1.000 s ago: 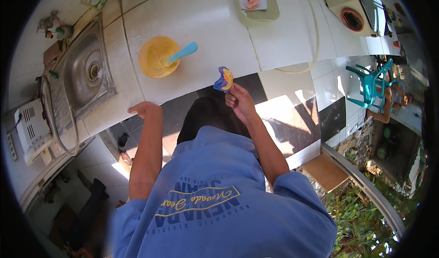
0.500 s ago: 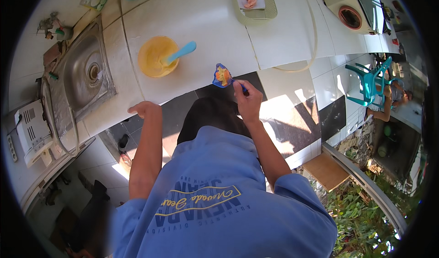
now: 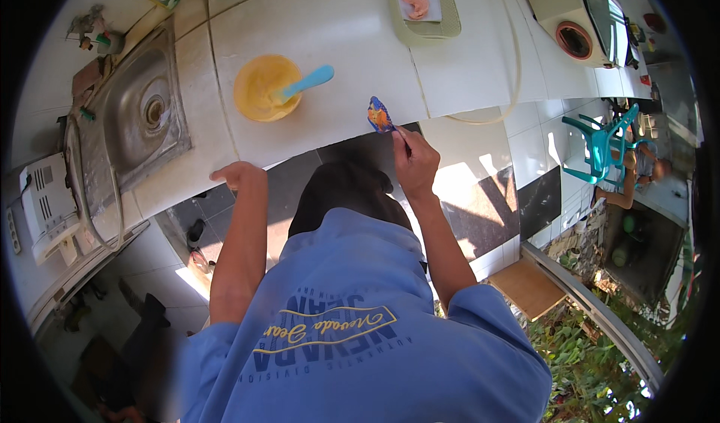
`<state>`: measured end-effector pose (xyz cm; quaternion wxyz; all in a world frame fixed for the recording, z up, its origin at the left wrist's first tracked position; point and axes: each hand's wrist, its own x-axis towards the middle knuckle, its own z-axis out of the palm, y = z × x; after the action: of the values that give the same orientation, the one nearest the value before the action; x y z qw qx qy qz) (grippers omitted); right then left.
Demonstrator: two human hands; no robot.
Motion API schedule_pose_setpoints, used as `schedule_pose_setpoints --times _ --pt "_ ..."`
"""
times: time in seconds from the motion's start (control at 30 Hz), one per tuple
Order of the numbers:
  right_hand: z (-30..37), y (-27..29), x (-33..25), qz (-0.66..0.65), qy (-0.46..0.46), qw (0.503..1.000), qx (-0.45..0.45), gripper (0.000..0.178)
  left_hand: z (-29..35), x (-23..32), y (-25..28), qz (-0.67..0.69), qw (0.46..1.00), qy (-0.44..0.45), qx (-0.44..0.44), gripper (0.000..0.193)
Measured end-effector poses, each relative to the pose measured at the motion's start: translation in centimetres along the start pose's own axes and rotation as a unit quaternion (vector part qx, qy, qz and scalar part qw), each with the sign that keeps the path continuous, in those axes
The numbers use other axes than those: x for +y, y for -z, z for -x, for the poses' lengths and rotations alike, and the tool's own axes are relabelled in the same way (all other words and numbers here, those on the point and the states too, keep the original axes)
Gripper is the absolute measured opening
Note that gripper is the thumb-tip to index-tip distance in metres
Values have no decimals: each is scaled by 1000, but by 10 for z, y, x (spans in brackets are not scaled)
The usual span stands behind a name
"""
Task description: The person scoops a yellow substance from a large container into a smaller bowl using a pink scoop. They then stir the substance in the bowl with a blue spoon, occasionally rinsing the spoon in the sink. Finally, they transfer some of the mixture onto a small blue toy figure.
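Observation:
My right hand (image 3: 417, 159) is closed around the thin handle of a blue spoon-like utensil (image 3: 379, 115) with an orange and yellow face. The utensil's head is over the counter's front edge; whether the orange is a pattern or food I cannot tell. My left hand (image 3: 238, 174) rests on the counter edge, fingers stretched toward the sink and holding nothing. Beyond it stands a yellow bowl (image 3: 241, 85) with a soft yellow mixture inside. A light blue spatula (image 3: 309, 80) leans in the bowl, its handle out over the right rim.
A metal sink (image 3: 135, 134) is set into the white counter (image 3: 337, 40) at left. A pale green basket (image 3: 450, 25) holding something pink stands at the back. A hose crosses the counter to its right. Teal chairs (image 3: 600, 149) and a person (image 3: 645, 168) are at far right.
The right hand has moved slightly right and turned, so the utensil's face shows narrower. The whole view has shifted a little; the left hand stays at the counter edge.

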<state>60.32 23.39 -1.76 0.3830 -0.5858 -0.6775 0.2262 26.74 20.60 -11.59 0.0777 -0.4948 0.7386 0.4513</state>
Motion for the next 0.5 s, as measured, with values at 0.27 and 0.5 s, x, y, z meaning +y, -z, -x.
schedule_pose_setpoints --times 0.27,0.5 --pt "5 -3 8 -423 -346 832 -92 19 4 1 0 8 1000 8 -7 95" --pt "11 -5 3 -569 -359 728 -132 17 -3 1 -3 -2 1000 26 -1 93"
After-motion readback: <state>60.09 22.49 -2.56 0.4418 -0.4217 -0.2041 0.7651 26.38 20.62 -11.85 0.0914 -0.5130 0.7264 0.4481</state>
